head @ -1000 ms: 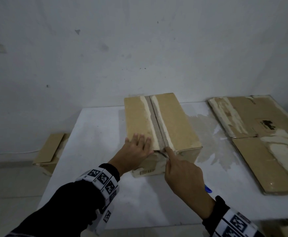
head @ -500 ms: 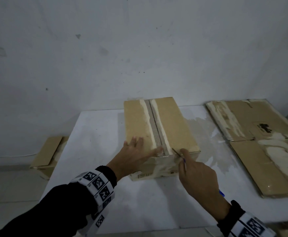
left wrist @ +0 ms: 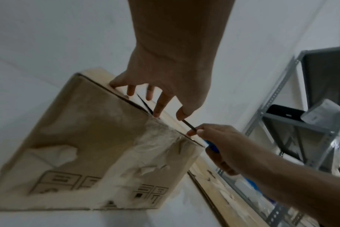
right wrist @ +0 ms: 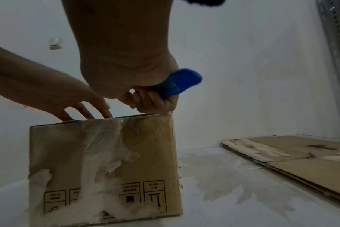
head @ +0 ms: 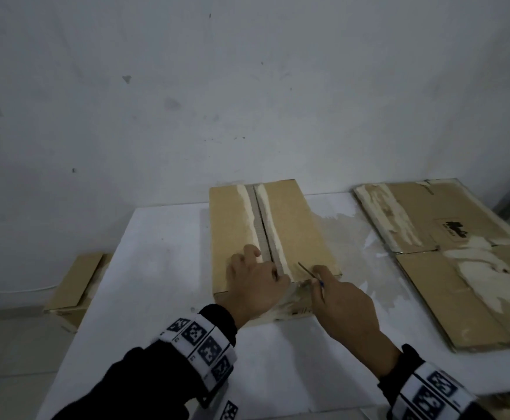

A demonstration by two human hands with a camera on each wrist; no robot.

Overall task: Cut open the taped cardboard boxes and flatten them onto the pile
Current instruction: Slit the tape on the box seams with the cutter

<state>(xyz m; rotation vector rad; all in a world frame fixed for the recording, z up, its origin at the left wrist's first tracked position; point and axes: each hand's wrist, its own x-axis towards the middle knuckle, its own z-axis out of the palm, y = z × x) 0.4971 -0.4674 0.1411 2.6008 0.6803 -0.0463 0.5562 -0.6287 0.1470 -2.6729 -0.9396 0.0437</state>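
A taped cardboard box (head: pixel 296 231) stands on the white table (head: pixel 162 253), its centre seam running away from me. My left hand (head: pixel 265 268) presses its spread, straight fingers (left wrist: pixel 157 107) on the top at the near end of the seam. Just right of it, my right hand (head: pixel 317 277) grips a blue-handled utility knife (right wrist: pixel 180 83). The thin blade (head: pixel 305 269) points up and left over the right flap, close to the near edge. Crumpled clear tape (right wrist: pixel 111 145) clings to the box's front face (left wrist: pixel 87 138).
Flattened cardboard sheets (head: pixel 447 268) lie in a pile at the table's right side. Another closed box (head: pixel 74 283) sits on the floor left of the table. A grey metal shelf (left wrist: pixel 301 122) stands to the right. A white wall runs close behind.
My right hand has pulled the knife off the near end of the seam and moved a little right. My left hand has slid from the left flap toward the seam's near end.
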